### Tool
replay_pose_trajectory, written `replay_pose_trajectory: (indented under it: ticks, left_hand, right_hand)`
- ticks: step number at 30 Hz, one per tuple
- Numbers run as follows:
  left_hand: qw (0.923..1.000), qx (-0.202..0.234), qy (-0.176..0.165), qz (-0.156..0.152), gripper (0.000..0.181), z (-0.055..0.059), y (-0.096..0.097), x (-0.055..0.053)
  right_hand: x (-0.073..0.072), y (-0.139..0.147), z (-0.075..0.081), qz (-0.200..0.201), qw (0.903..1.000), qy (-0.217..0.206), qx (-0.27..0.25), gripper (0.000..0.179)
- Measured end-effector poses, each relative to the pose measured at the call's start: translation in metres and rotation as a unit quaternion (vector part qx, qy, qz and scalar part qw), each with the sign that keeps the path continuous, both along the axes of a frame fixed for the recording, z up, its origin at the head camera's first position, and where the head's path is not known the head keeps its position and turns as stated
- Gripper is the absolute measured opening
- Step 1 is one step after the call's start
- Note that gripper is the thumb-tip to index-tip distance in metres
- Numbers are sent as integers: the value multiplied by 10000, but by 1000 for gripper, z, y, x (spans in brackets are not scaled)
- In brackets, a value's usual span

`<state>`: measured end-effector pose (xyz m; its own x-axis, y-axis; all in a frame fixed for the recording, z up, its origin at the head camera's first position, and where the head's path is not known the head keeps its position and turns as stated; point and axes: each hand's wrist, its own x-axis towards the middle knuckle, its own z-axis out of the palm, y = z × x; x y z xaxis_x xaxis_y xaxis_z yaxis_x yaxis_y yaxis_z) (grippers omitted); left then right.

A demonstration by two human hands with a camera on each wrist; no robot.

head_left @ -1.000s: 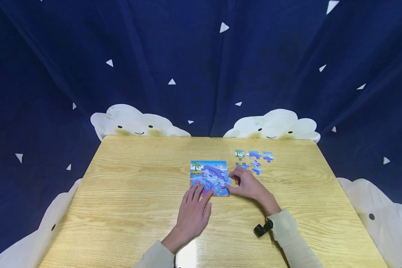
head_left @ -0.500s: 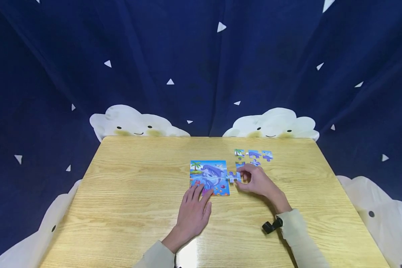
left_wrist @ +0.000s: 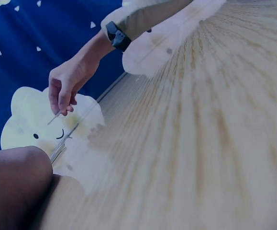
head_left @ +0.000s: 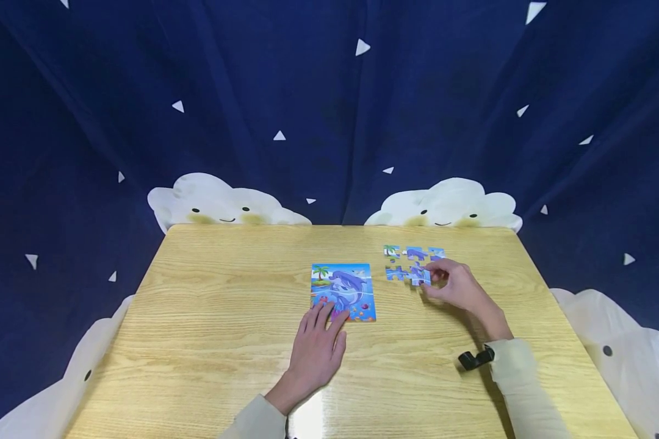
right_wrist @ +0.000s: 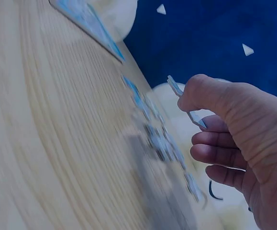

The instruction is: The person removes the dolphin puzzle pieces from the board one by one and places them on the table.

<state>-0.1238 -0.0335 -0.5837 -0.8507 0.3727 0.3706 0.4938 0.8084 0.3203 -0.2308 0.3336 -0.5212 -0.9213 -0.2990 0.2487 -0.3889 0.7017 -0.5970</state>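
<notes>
A square picture card [head_left: 343,279] with dolphins and a palm tree lies flat mid-table. Across its lower edge rests my left hand [head_left: 317,350], fingers relaxed and lightly spread. My right hand [head_left: 460,288] pinches a blue and purple jigsaw puzzle piece [head_left: 420,276] between thumb and fingers. The right wrist view shows this tilted piece [right_wrist: 195,119] held above the table, thumb on its face. Beneath and behind it are loose puzzle pieces: one with a palm tree [head_left: 392,251], a purple dolphin one [head_left: 415,252] and a blue one [head_left: 396,274].
Wooden tabletop [head_left: 214,323] surrounds the card and pieces. A dark blue curtain [head_left: 241,110] with white triangles and cloud shapes hangs behind the far edge. On the right wrist sits a black strap-on device [head_left: 476,358].
My right hand has moved right and slightly back, from the card's right edge to the loose pieces, carrying the puzzle piece. My left hand stays in place on the card.
</notes>
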Motion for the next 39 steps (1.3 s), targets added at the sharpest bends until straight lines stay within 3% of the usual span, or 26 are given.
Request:
replay_pose_trajectory:
  ticks: [9, 17, 24, 33, 39]
  left_hand:
    - [9996, -100, -276, 2, 45, -1, -1, 0]
    - [9998, 79, 176, -23, 43, -3, 0, 1]
    - [10000, 19, -38, -20, 44, 0, 1, 2]
    - [9999, -27, -99, -23, 45, 1, 0, 1]
    - [9999, -66, -145, -33, 45, 1, -1, 1]
  right_hand:
    - [-10, 37, -9, -327, 9991, -174, 187, 39]
    - [-18, 54, -21, -619, 9973, -307, 232, 41]
    - [-21, 59, -27, -761, 9947, -427, 537, 41]
    - [-24, 64, -35, -629, 9963, 62, 585, 33]
    - [-23, 62, -35, -642, 9965, 49, 535, 35]
